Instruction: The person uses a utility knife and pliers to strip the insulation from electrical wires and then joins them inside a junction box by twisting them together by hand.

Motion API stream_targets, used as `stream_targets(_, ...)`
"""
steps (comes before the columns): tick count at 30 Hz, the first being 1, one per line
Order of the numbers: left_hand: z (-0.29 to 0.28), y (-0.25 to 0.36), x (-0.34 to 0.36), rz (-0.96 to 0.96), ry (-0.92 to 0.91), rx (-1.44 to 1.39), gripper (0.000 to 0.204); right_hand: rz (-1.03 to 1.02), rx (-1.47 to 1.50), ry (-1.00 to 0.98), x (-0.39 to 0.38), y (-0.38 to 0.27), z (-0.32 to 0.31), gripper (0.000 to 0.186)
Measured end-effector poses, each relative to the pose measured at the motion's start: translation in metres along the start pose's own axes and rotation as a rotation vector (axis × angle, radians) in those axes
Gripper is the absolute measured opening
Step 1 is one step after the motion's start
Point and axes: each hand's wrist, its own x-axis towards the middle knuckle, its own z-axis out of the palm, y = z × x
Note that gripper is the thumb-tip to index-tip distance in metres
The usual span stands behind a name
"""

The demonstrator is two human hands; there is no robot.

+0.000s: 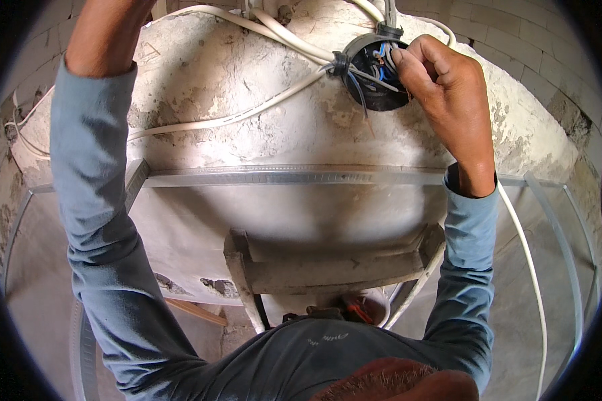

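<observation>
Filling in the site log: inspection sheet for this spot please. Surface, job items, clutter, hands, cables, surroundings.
Surface: plaster rough and patchy; metal rail runs across below the box.
Job items: round black box, open, with grey and blue wires inside; one loose end dangles out.
Clutter: brown strip at lower left; red item behind the ladder-like frame, too unclear to name.
Hands: right hand at the box's right edge, thumb at the wires, grip unclear; left hand out of frame.
Cables: white cables enter the box from the left; another hangs at right.
Surroundings: block wall at upper right.
</observation>
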Motion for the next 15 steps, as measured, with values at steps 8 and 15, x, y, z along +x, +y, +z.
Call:
stream_targets(8,-0.005,0.029,-0.002,-0.066,-0.125,-0.020,0.020,-0.060,-0.059,-0.098,-0.015,0.001,-0.018,0.025)
stream_targets(15,0.011,0.011,0.003,-0.100,-0.194,-0.236,0.008,-0.003,0.158,-0.172,-0.018,0.006,-0.023,0.031)
